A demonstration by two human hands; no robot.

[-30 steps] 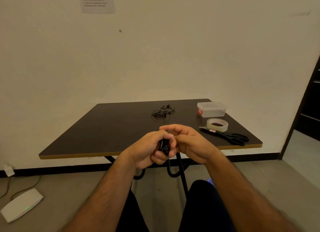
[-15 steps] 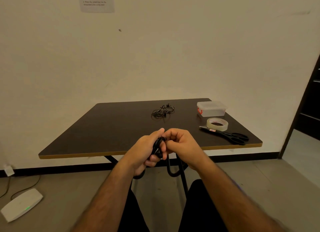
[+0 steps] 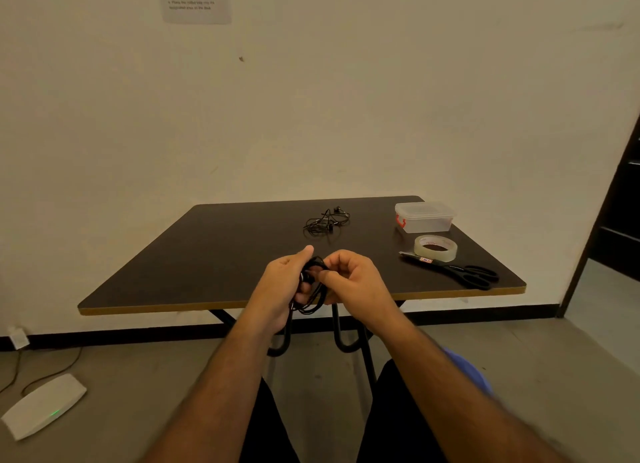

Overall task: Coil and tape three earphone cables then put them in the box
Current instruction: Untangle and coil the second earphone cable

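Over the near edge of the table (image 3: 207, 255) my left hand (image 3: 282, 286) grips a black earphone cable (image 3: 313, 298) wound into loops, fingers curled round the bundle and thumb up; my right hand (image 3: 349, 279) pinches the same cable at the top of the coil, its fingers bent; further back on the table lie more tangled earphones (image 3: 325, 222); at the table's far right corner stands the lidded plastic box (image 3: 424, 217), with a tape roll (image 3: 435, 248) just in front of it and scissors (image 3: 464, 274) beside the roll.
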